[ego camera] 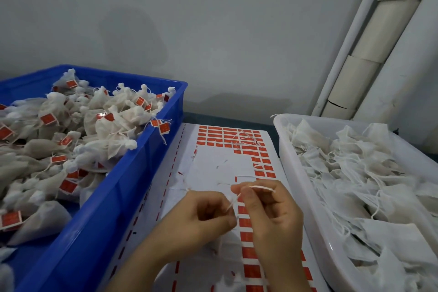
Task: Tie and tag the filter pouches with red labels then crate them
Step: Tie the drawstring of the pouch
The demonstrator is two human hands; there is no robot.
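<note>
Left hand (203,216) and right hand (265,208) sit close together over the label sheet (213,173), both pinched shut on a thin white string (233,202). String runs diagonally between them, free end poking right past the right fingertips. Pouch (227,244) it belongs to seems tucked under the hands, mostly hidden. Likely mid-tie, tag not yet on. Nearest red labels (244,223) lie just under the right hand, so right is closer for peeling. Blue crate (113,197) of tagged pouches is left, nearer the left hand; white tray (298,173) of untied ones right.
</note>
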